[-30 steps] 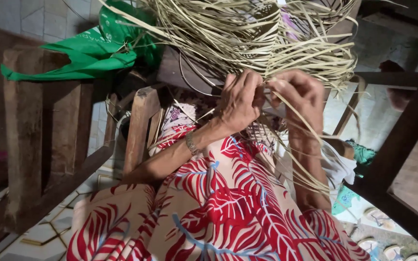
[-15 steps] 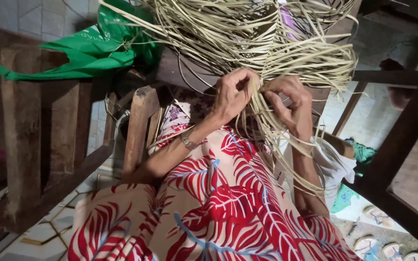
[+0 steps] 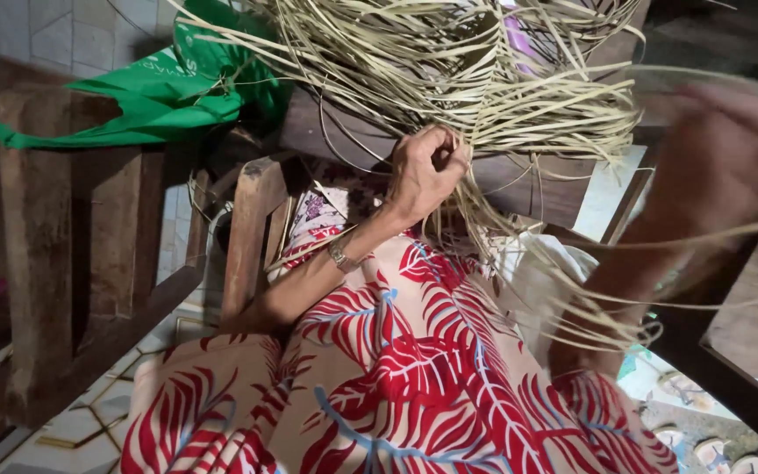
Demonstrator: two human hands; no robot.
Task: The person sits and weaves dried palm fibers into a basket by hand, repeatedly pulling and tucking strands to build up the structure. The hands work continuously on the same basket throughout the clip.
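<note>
A big tangle of pale straw strips [image 3: 449, 70] hangs over a dark wooden beam [image 3: 519, 180] in front of me. My left hand [image 3: 427, 171], with a bracelet on its wrist, is closed on strips at the bundle's lower edge. My right hand [image 3: 730, 158] is raised at the right, blurred by motion, and long strips [image 3: 625, 303] trail from it down toward my lap. A red, white and blue leaf-patterned cloth [image 3: 396, 377] covers my legs.
A green plastic bag [image 3: 160, 101] lies on a wooden frame [image 3: 37, 228] at the left. A second wooden post [image 3: 247, 228] stands beside my left arm. Patterned floor tiles [image 3: 89, 421] show below. Sandals [image 3: 704, 448] lie on the floor at lower right.
My right hand has pulled away from the bundle, up and to the right, drawing strips out with it. My left hand stays closed on the bundle.
</note>
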